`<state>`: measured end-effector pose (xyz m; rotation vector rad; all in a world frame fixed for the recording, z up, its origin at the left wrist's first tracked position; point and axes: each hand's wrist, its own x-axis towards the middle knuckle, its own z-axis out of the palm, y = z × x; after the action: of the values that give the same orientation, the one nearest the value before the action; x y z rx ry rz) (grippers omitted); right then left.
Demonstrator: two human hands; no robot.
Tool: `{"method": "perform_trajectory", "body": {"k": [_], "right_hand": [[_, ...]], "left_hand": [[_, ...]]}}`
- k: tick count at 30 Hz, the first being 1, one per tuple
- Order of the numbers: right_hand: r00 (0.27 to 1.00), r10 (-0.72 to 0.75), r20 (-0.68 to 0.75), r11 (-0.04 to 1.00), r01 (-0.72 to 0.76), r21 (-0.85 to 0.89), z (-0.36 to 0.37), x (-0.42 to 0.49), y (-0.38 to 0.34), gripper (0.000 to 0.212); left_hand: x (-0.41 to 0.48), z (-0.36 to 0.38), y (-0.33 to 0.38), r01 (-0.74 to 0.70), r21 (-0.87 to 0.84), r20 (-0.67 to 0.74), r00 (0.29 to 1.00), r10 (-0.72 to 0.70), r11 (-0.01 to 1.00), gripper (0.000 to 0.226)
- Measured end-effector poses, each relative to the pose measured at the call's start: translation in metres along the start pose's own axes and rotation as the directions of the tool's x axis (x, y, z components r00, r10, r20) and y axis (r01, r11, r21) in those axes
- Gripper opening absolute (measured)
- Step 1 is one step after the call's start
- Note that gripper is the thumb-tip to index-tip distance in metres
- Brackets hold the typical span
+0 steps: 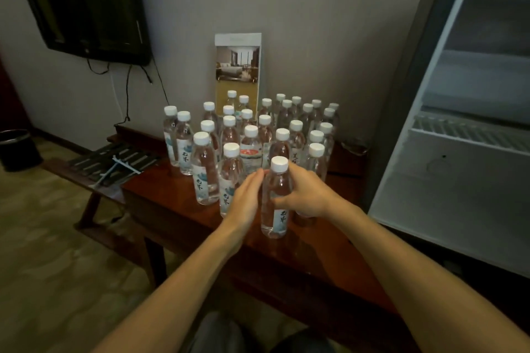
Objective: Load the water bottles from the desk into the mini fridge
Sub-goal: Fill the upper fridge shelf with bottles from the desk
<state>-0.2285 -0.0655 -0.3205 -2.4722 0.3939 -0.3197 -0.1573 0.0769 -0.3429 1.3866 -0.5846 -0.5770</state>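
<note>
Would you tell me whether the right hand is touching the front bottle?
Touching: head view shows the right hand gripping the front bottle, thumb across it.

A reddish-brown wooden bench [301,261] is set against the wall. On its top, a dense cluster of upright, white-capped water bottles [251,149] is carried toward 12 o'clock. One nearest bottle [276,198] is seen apart at 6 o'clock of the cluster; whether its base rests on the wood cannot be told. A printed card [237,66] is stood behind the cluster at 12 o'clock. A lower slatted rack [114,160] is placed just beside the bench at 9 o'clock.
</note>
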Motion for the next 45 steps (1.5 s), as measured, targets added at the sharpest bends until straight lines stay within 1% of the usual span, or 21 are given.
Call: {"method": "perform_trajectory", "body": {"k": [2, 4, 6, 9, 11, 13, 14, 16, 18, 19, 22, 26, 29, 31, 32, 35, 36, 39, 41, 44, 45], "right_hand": [[1.000, 0.000, -0.027, 1.000, 0.000, -0.012, -0.005, -0.007, -0.007, 0.056], [0.998, 0.000, -0.061, 1.000, 0.001, 0.005, -0.017, -0.018, -0.019, 0.053], [0.994, -0.040, -0.098, 0.998, 0.044, 0.039, -0.037, -0.031, -0.033, 0.049], [0.989, -0.076, -0.131, 0.995, 0.084, 0.061, -0.075, -0.052, -0.058, 0.033], [0.981, -0.071, -0.180, 0.996, 0.079, 0.034, -0.101, -0.067, -0.071, 0.029], [0.974, -0.063, -0.217, 0.998, 0.067, 0.014, -0.125, -0.082, -0.080, 0.034], [0.970, -0.052, -0.238, 0.998, 0.057, 0.012, -0.136, -0.088, -0.083, 0.040], [0.954, 0.014, -0.299, 0.999, 0.002, 0.054, -0.159, -0.103, -0.085, 0.055], [0.937, 0.105, -0.332, 0.992, -0.073, 0.107, -0.181, -0.118, -0.084, 0.060], [0.928, 0.154, -0.339, 0.984, -0.114, 0.137, -0.189, -0.124, -0.082, 0.061], [0.877, 0.292, -0.381, 0.942, -0.194, 0.274, -0.213, -0.140, -0.069, 0.066], [0.800, 0.382, -0.462, 0.880, -0.162, 0.447, -0.237, -0.146, -0.041, 0.065], [0.762, 0.405, -0.505, 0.872, -0.156, 0.464, -0.248, -0.143, -0.025, 0.062], [0.731, 0.410, -0.546, 0.884, -0.169, 0.437, -0.253, -0.140, -0.012, 0.060], [0.709, 0.412, -0.573, 0.888, -0.171, 0.427, -0.254, -0.138, -0.005, 0.059], [0.651, 0.423, -0.630, 0.892, -0.180, 0.414, -0.261, -0.132, 0.011, 0.058], [0.644, 0.437, -0.627, 0.888, -0.199, 0.414, -0.265, -0.130, 0.015, 0.058], [0.664, 0.508, -0.548, 0.848, -0.275, 0.453, -0.279, -0.124, 0.023, 0.054], [0.675, 0.535, -0.508, 0.829, -0.304, 0.469, -0.286, -0.117, 0.029, 0.051], [0.668, 0.535, -0.517, 0.821, -0.267, 0.505, -0.291, -0.101, 0.037, 0.042], [0.662, 0.530, -0.530, 0.824, -0.256, 0.505, -0.293, -0.095, 0.040, 0.038]], "left_hand": [[-0.006, 0.001, 0.004, -0.012, -0.010, 0.023, 1.000, 0.012, 1.000, 0.035], [-0.013, 0.002, 0.011, -0.067, -0.013, 0.054, 0.996, 0.068, 0.998, 0.033], [-0.022, 0.007, 0.023, -0.143, -0.017, 0.095, 0.985, 0.144, 0.990, 0.026], [-0.033, 0.019, 0.048, -0.285, -0.002, 0.153, 0.947, 0.282, 0.959, 0.022], [-0.041, 0.030, 0.067, -0.366, -0.028, 0.207, 0.908, 0.363, 0.930, 0.021], [-0.045, 0.043, 0.086, -0.424, -0.036, 0.264, 0.869, 0.418, 0.905, 0.020], [-0.046, 0.048, 0.093, -0.452, -0.020, 0.298, 0.849, 0.437, 0.892, 0.020], [-0.046, 0.063, 0.105, -0.499, 0.055, 0.388, 0.809, 0.442, 0.865, 0.032], [-0.043, 0.080, 0.113, -0.522, 0.134, 0.419, 0.800, 0.429, 0.842, 0.043], [-0.041, 0.090, 0.117, -0.529, 0.166, 0.416, 0.803, 0.427, 0.832, 0.041], [-0.034, 0.127, 0.132, -0.526, 0.168, 0.423, 0.802, 0.421, 0.834, 0.034], [-0.018, 0.179, 0.148, -0.440, 0.113, 0.403, 0.840, 0.364, 0.891, 0.038], [-0.005, 0.212, 0.150, -0.378, 0.104, 0.366, 0.875, 0.318, 0.920, 0.045], [0.004, 0.231, 0.151, -0.348, 0.099, 0.356, 0.887, 0.293, 0.932, 0.044], [0.008, 0.240, 0.152, -0.338, 0.106, 0.350, 0.893, 0.283, 0.935, 0.048], [0.024, 0.262, 0.156, -0.330, 0.149, 0.344, 0.901, 0.264, 0.932, 0.093], [0.028, 0.269, 0.158, -0.328, 0.161, 0.352, 0.900, 0.257, 0.931, 0.095], [0.038, 0.286, 0.160, -0.300, 0.138, 0.364, 0.902, 0.233, 0.944, 0.080], [0.048, 0.298, 0.161, -0.277, 0.149, 0.341, 0.915, 0.214, 0.949, 0.072], [0.065, 0.313, 0.165, -0.229, 0.152, 0.268, 0.946, 0.183, 0.962, 0.049], [0.071, 0.316, 0.166, -0.248, 0.179, 0.253, 0.947, 0.199, 0.952, 0.047]]}}
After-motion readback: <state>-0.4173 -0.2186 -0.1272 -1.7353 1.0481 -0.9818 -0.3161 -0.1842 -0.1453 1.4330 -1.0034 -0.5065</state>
